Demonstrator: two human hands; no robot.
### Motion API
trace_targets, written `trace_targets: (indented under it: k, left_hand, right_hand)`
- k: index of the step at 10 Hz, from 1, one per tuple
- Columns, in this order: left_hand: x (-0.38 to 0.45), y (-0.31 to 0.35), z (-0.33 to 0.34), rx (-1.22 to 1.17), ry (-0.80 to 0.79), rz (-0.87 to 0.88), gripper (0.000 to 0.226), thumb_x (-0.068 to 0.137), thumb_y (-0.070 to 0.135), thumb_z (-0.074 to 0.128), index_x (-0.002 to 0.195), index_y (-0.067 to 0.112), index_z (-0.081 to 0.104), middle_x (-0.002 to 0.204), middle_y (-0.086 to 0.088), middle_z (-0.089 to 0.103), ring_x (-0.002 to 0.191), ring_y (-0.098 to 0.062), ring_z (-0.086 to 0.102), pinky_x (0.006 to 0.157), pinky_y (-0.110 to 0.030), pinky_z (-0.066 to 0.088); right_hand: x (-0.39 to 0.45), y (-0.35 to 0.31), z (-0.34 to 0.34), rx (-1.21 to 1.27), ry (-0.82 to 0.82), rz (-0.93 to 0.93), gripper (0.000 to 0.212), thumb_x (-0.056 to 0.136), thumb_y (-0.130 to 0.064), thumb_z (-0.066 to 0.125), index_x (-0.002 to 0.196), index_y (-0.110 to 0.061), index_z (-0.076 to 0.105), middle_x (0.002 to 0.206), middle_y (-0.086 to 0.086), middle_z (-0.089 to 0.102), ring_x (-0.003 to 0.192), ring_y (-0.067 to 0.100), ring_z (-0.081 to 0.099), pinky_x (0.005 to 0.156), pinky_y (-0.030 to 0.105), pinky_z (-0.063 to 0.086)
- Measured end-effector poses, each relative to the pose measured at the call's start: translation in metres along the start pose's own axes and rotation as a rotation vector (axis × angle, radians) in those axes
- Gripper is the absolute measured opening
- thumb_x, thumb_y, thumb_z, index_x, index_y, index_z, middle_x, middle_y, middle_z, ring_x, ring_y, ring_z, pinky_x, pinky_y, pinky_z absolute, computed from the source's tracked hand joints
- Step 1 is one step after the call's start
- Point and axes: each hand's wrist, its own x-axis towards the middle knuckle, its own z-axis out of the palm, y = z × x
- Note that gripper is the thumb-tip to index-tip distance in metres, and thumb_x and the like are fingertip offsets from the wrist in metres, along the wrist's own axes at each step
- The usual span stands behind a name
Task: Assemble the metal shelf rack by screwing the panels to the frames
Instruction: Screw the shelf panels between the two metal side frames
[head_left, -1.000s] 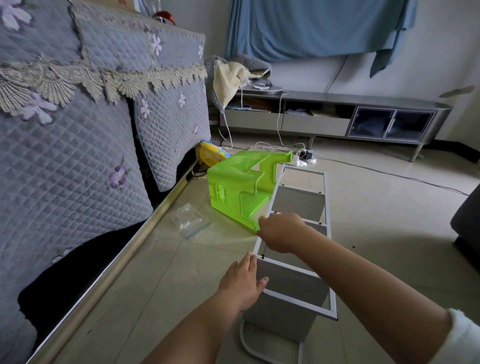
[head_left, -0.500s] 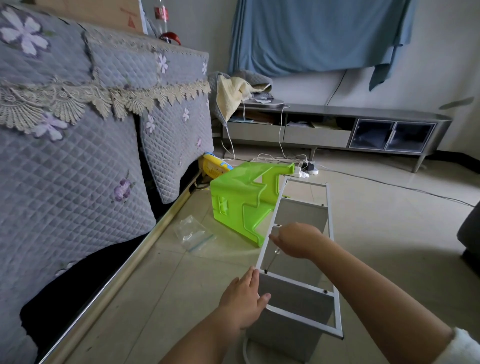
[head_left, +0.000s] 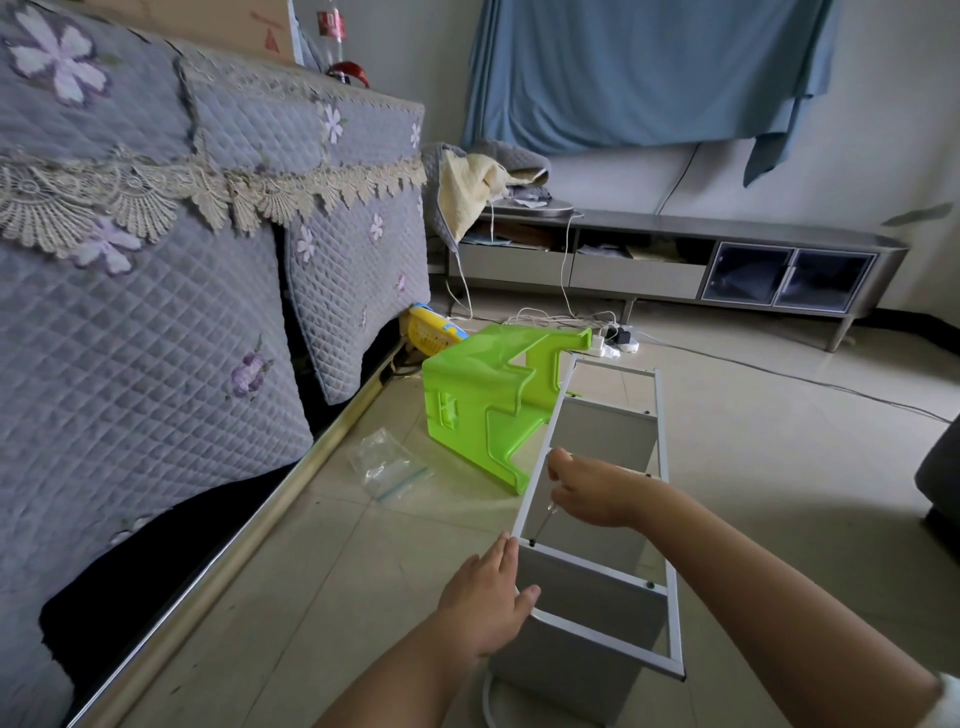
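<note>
Right hand (head_left: 592, 491) grips a thin screwdriver (head_left: 544, 521), tip angled down at a screw (head_left: 532, 543) in the near-left rail of the white frame (head_left: 661, 467); left hand (head_left: 488, 605), fingers straight, presses the same rail beside a grey panel (head_left: 587, 582); the rack lies on the floor (head_left: 322, 587), its far end against a green stool (head_left: 483, 400); a clear bag (head_left: 384, 465) lies left.
</note>
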Motion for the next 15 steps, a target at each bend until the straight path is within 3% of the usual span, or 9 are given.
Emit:
trace_targets:
  k: [1, 2, 3, 4, 5, 8, 10, 13, 15]
  left_hand:
    - [-0.001, 0.001, -0.001, 0.006, 0.000, 0.003, 0.064, 0.100, 0.044, 0.024, 0.150, 0.015, -0.003, 0.158, 0.000, -0.005, 0.144, -0.021, 0.010, 0.116, -0.033, 0.011]
    - [-0.002, 0.001, -0.002, 0.029, 0.003, 0.010, 0.064, 0.100, 0.043, 0.023, 0.150, 0.013, -0.004, 0.158, -0.001, -0.006, 0.145, -0.020, 0.005, 0.116, -0.032, 0.004]
    - [-0.002, 0.001, -0.003, 0.032, 0.002, 0.009, 0.064, 0.100, 0.043, 0.022, 0.150, 0.013, -0.004, 0.158, -0.002, -0.006, 0.145, -0.020, 0.004, 0.116, -0.032, 0.003]
    - [-0.003, 0.002, -0.004, 0.021, -0.003, 0.006, 0.064, 0.101, 0.042, 0.023, 0.150, 0.013, -0.004, 0.158, -0.002, -0.006, 0.145, -0.020, 0.005, 0.116, -0.032, 0.004]
    - [-0.003, 0.002, -0.004, 0.007, -0.002, 0.002, 0.063, 0.101, 0.042, 0.023, 0.150, 0.013, -0.004, 0.158, -0.001, -0.006, 0.145, -0.021, 0.005, 0.117, -0.033, 0.005]
    - [-0.002, 0.003, -0.003, 0.036, 0.003, -0.001, 0.063, 0.100, 0.042, 0.023, 0.150, 0.013, -0.003, 0.158, -0.003, -0.005, 0.145, -0.020, 0.005, 0.117, -0.032, 0.005]
    - [-0.001, 0.003, -0.002, 0.028, 0.000, -0.009, 0.062, 0.101, 0.042, 0.022, 0.150, 0.014, -0.003, 0.158, -0.002, -0.005, 0.145, -0.021, 0.004, 0.117, -0.033, 0.004]
    - [-0.007, 0.006, -0.007, 0.022, -0.018, -0.015, 0.063, 0.101, 0.042, 0.022, 0.150, 0.013, -0.005, 0.158, -0.002, -0.007, 0.145, -0.021, 0.004, 0.116, -0.033, 0.004]
    - [-0.007, 0.006, -0.007, -0.007, -0.015, -0.016, 0.063, 0.101, 0.042, 0.023, 0.150, 0.014, -0.004, 0.158, -0.002, -0.004, 0.145, -0.022, 0.006, 0.116, -0.034, 0.006]
  right_hand:
    - [0.001, -0.001, -0.003, 0.056, -0.009, 0.032, 0.008, 0.096, -0.007, 0.034, 0.100, -0.005, 0.041, 0.118, 0.024, 0.052, 0.095, 0.029, 0.052, 0.071, 0.028, 0.030]
    - [0.004, -0.001, -0.002, -0.008, 0.011, 0.070, 0.031, 0.100, -0.010, 0.029, 0.118, 0.005, 0.050, 0.123, 0.023, 0.052, 0.113, 0.033, 0.052, 0.086, 0.034, 0.038]
    - [0.002, 0.001, -0.003, -0.176, 0.019, 0.062, 0.045, 0.103, -0.029, 0.023, 0.121, 0.001, 0.051, 0.126, 0.021, 0.052, 0.118, 0.034, 0.050, 0.093, 0.036, 0.041]
    - [0.002, 0.005, 0.000, -0.126, -0.002, 0.082, 0.042, 0.099, -0.032, 0.035, 0.126, 0.001, 0.041, 0.130, 0.021, 0.049, 0.120, 0.032, 0.048, 0.092, 0.033, 0.039]
    - [-0.001, 0.002, -0.002, -0.102, -0.041, 0.035, 0.028, 0.096, -0.014, 0.039, 0.120, 0.002, 0.041, 0.127, 0.020, 0.048, 0.115, 0.028, 0.049, 0.080, 0.027, 0.034]
    - [-0.002, -0.004, -0.005, -0.348, -0.005, 0.017, 0.048, 0.100, -0.038, 0.032, 0.126, -0.002, 0.049, 0.133, 0.016, 0.049, 0.123, 0.030, 0.047, 0.096, 0.037, 0.040]
    - [-0.002, -0.009, 0.002, -0.303, -0.046, -0.045, 0.028, 0.095, -0.018, 0.042, 0.117, -0.001, 0.046, 0.122, 0.019, 0.056, 0.113, 0.033, 0.053, 0.089, 0.037, 0.044]
    - [0.003, -0.006, -0.005, -0.253, -0.085, 0.058, 0.036, 0.099, -0.019, 0.033, 0.126, 0.000, 0.048, 0.135, 0.015, 0.047, 0.124, 0.028, 0.046, 0.098, 0.034, 0.039]
    - [-0.006, -0.012, 0.000, -0.264, -0.059, -0.001, 0.029, 0.090, -0.012, 0.044, 0.116, -0.002, 0.050, 0.122, 0.016, 0.055, 0.114, 0.030, 0.052, 0.089, 0.034, 0.044]
